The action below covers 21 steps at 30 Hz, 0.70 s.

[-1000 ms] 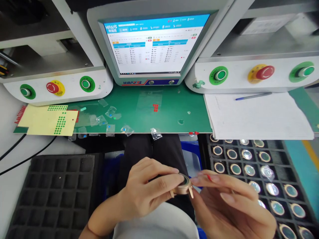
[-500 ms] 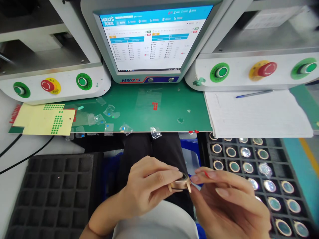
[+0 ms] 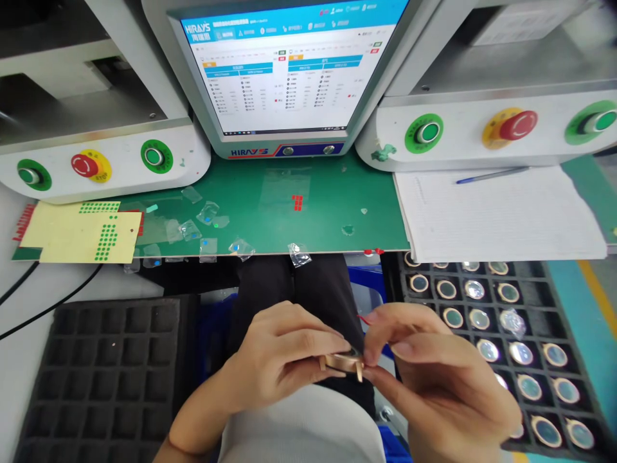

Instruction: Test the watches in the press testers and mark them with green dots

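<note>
Over my lap, my left hand [image 3: 282, 350] is closed around a gold watch case [image 3: 342, 364] with lugs and a dark face, its fingers on top and its thumb underneath. My right hand [image 3: 434, 370] pinches the right edge of the same case between thumb and index finger. A thin red strip [image 3: 365, 319] sticks out at a bent finger of my right hand. Whatever lies between the right fingertips themselves is hidden.
A black tray [image 3: 535, 321] of several watch cases is at right; another black compartment tray [image 3: 103, 360] is at left. The green bench [image 3: 328, 225] bears clear film scraps, yellow sticker sheets [image 3: 81, 231], papers [image 3: 496, 218] and a pen. Behind stand a monitor [image 3: 299, 77] and button panels.
My right hand has shifted left and its fingers have curled in against the case edge. The red strip has moved up and left with them. The watch case has moved slightly left.
</note>
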Each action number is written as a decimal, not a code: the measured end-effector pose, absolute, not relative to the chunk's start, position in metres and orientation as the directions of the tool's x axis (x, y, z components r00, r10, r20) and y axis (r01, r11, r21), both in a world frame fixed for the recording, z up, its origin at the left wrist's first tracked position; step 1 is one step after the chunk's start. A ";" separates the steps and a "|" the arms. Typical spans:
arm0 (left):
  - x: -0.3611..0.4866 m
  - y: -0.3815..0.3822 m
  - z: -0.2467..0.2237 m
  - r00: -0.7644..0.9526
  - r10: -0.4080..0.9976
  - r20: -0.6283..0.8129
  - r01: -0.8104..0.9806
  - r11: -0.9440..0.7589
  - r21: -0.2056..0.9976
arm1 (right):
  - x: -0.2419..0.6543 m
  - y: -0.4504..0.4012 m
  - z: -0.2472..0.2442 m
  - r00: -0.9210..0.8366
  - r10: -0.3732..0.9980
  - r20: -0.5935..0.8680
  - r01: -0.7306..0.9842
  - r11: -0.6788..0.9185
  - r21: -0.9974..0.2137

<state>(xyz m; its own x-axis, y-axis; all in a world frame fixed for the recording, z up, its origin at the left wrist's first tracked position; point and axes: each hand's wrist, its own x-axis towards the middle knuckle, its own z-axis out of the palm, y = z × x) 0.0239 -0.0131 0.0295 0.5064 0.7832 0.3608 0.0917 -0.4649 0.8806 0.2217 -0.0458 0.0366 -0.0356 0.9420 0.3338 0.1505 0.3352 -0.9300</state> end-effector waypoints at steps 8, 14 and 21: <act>0.028 -0.012 0.031 0.462 0.790 0.402 0.062 -0.481 0.874 | 0.216 -0.054 0.029 0.045 0.917 0.395 0.192 0.380 -0.905; 0.029 -0.011 0.027 0.427 0.816 0.390 0.050 -0.452 0.891 | 0.208 -0.058 0.023 0.125 0.879 0.459 0.285 0.412 -0.866; 0.027 -0.011 0.024 0.421 0.825 0.377 0.067 -0.443 0.894 | 0.210 -0.061 0.022 0.101 0.872 0.478 0.342 0.421 -0.840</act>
